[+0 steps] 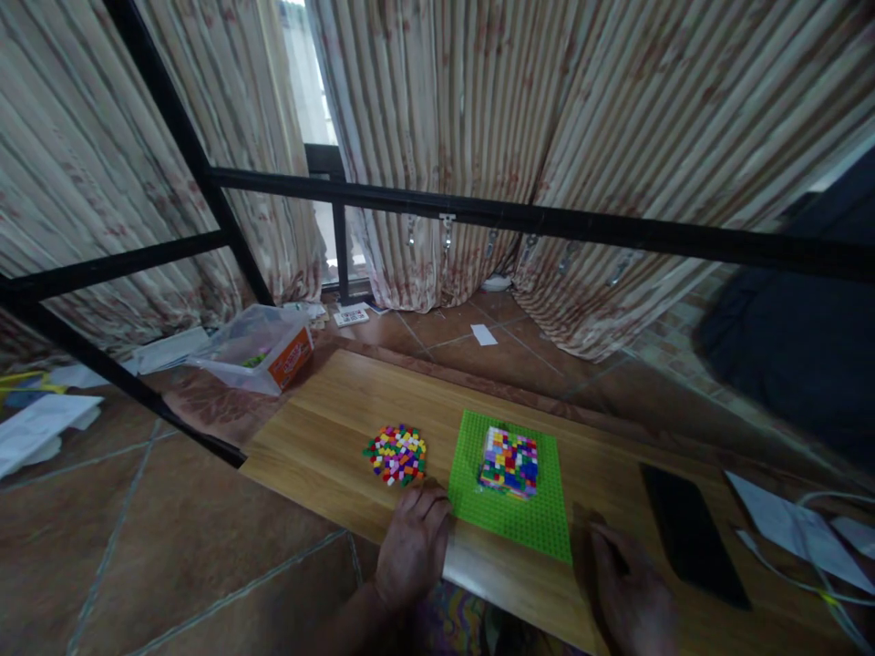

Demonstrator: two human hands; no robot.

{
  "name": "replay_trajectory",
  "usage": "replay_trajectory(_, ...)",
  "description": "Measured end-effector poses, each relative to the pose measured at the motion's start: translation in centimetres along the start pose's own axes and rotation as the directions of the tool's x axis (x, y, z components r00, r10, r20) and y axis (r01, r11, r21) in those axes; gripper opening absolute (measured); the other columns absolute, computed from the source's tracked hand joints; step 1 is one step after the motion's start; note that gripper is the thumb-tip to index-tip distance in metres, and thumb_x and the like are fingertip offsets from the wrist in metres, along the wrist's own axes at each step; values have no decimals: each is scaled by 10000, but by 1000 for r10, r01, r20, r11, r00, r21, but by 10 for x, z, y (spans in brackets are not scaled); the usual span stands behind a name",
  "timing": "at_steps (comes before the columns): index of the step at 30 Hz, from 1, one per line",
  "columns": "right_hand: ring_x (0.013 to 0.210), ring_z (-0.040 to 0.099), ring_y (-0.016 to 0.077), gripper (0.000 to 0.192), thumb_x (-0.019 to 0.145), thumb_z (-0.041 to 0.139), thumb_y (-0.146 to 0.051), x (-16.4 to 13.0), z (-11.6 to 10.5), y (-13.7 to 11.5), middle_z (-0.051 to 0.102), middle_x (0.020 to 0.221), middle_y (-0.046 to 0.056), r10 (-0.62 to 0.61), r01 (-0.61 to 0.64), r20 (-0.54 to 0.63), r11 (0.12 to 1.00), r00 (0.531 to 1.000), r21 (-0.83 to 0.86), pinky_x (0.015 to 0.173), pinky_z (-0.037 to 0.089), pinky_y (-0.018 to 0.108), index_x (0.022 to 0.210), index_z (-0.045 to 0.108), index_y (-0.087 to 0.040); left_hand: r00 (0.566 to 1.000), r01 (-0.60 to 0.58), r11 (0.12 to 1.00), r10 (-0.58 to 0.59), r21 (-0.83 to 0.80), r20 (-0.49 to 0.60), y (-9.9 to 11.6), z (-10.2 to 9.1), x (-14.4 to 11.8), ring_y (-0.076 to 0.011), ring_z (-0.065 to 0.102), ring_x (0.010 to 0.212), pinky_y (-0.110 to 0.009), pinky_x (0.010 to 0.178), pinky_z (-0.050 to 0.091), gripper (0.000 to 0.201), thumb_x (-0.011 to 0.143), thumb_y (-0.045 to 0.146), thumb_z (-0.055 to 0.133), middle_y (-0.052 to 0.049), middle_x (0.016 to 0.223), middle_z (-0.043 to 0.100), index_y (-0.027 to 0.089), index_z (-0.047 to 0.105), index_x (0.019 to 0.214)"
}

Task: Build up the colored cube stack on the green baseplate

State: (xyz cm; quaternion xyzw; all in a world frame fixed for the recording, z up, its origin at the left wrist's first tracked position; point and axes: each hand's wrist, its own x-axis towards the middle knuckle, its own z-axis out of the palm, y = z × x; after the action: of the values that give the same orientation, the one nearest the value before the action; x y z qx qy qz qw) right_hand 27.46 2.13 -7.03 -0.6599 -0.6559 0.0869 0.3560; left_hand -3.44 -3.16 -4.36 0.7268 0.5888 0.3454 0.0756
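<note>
— What lies furthest left?

— Loose white papers [37, 424] on the tiled floor, and beyond them a clear plastic tub [254, 346] with an orange label, standing on the floor just off the far left corner of the wooden board [328, 410].

— And on the board itself?

— Going rightward, first a heap of small coloured bricks [397, 453], red, yellow, white, pink and green mixed together. The person's left hand [413, 544] rests palm down at the near edge of the board, its fingertips just beside that heap and close to the left edge of the green baseplate [540, 519]. The fingers are loosely curled and hold nothing that shows.

— What is on the baseplate?

— A square multicoloured brick block [509, 462], several layers high, sitting toward the plate's far half. Neither hand touches it.

— The other hand?

— The right hand [633, 592] lies on the board to the right of the baseplate, near its near right corner, in shadow. Its fingers look relaxed and partly bent, and nothing is gripped as far as can be seen.

— Further right?

— A flat black rectangular slab [690, 533] lies on the board, apart from the right hand. Past it, white sheets [793, 528] and a thin white cable [830, 597]. Striped curtains [547, 118] hang behind a black metal frame [519, 219].
</note>
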Motion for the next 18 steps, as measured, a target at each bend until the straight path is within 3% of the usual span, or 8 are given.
replay_trajectory(18,958,687,314,524,863,407,-639,0,6,13,722,1081,119,82,-79,53,995,995,-54,805,531,429,981,684,-210,998,49,998,-48,-48,28,1,1,-3,-228,579,1057,-440,960,528,283,854,70,506,-53,1109,656,220,631,1059)
